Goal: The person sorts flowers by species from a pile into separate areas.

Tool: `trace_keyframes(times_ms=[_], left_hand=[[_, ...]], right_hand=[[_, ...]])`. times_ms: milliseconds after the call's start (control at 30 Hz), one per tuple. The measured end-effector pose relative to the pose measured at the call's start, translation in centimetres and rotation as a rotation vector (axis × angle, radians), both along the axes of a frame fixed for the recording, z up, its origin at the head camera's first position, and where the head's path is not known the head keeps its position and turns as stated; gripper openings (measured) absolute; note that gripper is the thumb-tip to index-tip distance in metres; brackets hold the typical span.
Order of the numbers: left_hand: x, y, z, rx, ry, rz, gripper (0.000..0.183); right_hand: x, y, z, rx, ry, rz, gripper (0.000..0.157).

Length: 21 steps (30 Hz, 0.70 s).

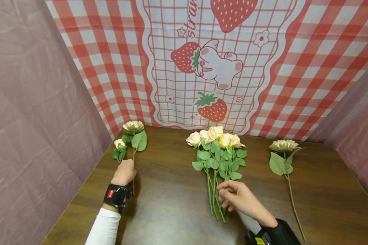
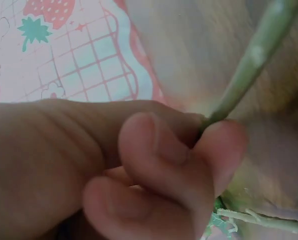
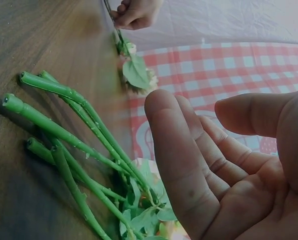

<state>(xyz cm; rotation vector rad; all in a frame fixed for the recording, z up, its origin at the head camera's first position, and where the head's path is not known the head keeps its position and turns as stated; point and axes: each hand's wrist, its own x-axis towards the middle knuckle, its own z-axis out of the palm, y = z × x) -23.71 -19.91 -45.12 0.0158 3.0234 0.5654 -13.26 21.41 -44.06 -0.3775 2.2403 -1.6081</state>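
Note:
My left hand (image 1: 124,173) pinches a green flower stem (image 2: 261,47) between thumb and forefinger at the table's left side. Just beyond it lie a large cream flower (image 1: 134,127) with broad leaves and a smaller cream bud (image 1: 119,144); which of them the pinched stem belongs to, I cannot tell. In the left wrist view a second thin stem (image 2: 269,221) lies below the fingers. My right hand (image 1: 240,200) hovers beside the lower stems of a bunch of cream roses (image 1: 215,133), holding nothing. Its fingers are loosely bent, the thumb apart from them. Cut rose stems (image 3: 49,85) fan out on the wood in the right wrist view.
Another large cream flower (image 1: 284,145) with a long brownish stem lies on the right of the brown wooden table (image 1: 168,200). A red checked strawberry cloth (image 1: 110,51) hangs behind, with pink drapes (image 1: 27,102) at the sides.

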Motion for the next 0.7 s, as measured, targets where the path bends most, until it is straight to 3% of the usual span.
trace_keyframes(times_ms=[233, 467, 700], left_hand=[[-0.1, 0.3, 0.5, 0.033, 0.061, -0.026, 0.010], [0.1, 1.0, 1.3, 0.121, 0.056, -0.043, 0.026], [1.0, 1.5, 2.5, 0.170, 0.088, -0.046, 0.029]], right_hand=[[-0.1, 0.0, -0.1, 0.005, 0.017, 0.003, 0.036], [-0.1, -0.2, -0.3, 0.010, 0.021, 0.005, 0.034], [-0.1, -0.3, -0.3, 0.019, 0.023, 0.003, 0.034]])
